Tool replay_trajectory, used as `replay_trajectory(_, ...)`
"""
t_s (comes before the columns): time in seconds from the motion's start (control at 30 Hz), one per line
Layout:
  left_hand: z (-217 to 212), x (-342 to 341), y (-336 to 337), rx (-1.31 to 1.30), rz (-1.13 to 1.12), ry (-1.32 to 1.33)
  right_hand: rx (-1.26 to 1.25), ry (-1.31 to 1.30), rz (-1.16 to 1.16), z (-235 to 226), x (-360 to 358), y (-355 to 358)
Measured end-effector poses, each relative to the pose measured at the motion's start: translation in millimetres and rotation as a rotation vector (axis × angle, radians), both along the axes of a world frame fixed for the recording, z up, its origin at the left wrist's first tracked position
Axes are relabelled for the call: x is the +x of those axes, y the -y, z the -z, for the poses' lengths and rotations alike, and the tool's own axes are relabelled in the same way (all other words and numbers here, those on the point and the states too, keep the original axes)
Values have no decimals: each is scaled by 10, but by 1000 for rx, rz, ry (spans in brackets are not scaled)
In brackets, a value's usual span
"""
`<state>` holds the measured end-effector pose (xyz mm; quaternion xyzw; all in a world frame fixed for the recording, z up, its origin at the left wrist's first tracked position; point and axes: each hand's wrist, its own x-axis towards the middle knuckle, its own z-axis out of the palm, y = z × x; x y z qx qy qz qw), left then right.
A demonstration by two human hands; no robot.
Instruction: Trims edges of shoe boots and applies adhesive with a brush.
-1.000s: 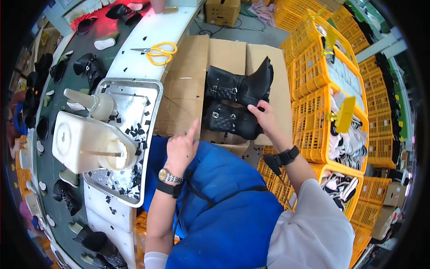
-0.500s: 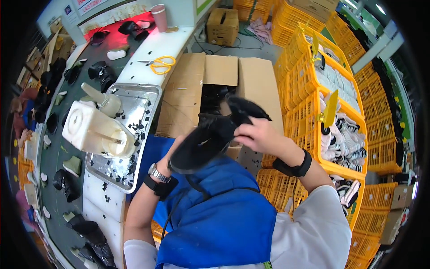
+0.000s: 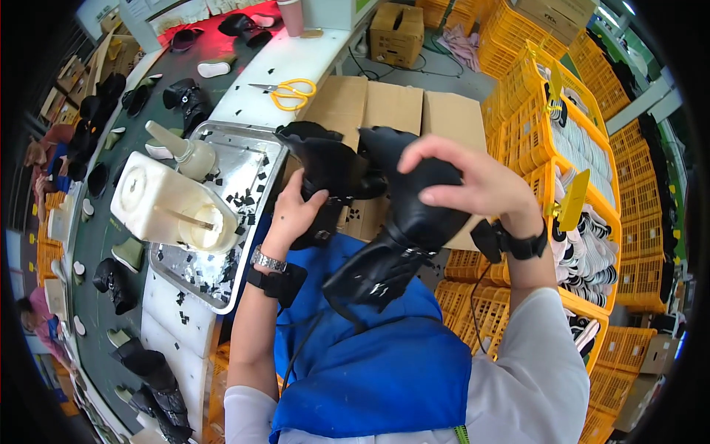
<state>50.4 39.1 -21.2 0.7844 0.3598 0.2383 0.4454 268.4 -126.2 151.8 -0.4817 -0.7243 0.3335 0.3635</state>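
Two black ankle boots are over my blue apron and the cardboard box. My left hand (image 3: 295,211) is closed on one black boot (image 3: 330,172), its thumb and fingers against the shaft. A second black boot (image 3: 414,218) is tilted beside it, its toe toward my lap and its shaft upward. Over that shaft curves my right hand (image 3: 473,177), thumb and forefinger spread against the leather; its other fingers are mostly hidden. Behind the boots stands the open cardboard box (image 3: 392,105), its inside largely covered by them.
Left of me, a metal tray (image 3: 259,159) holds black scraps, a white plastic container (image 3: 151,200) and a squat bottle (image 3: 194,159). Yellow scissors (image 3: 292,95) lie behind it. Boots and liners line the green conveyor (image 3: 100,240). Stacked yellow crates (image 3: 551,144) hold insoles on the right.
The dark footwear held together in both hands has come apart into two boots, one by each hand. My right hand has risen and moved right; the view has shifted slightly.
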Motion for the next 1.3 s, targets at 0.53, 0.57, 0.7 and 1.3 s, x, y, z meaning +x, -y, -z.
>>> replay_trajectory(0.53,-803,-273,567,-353,268,23,109,-199,-71,219,-493,-210)
replay_trajectory(0.57,-894,-345,598,-258,249,8,101,-363,-72,212,-411,-188)
replay_trajectory(0.7,-847,-702,741,64,269,6,58,-506,140,343,-40,-506)
replay_trajectory(1.3,-5,-949,1076,313,17,-254,131,561,119,1073,-794,-2876)
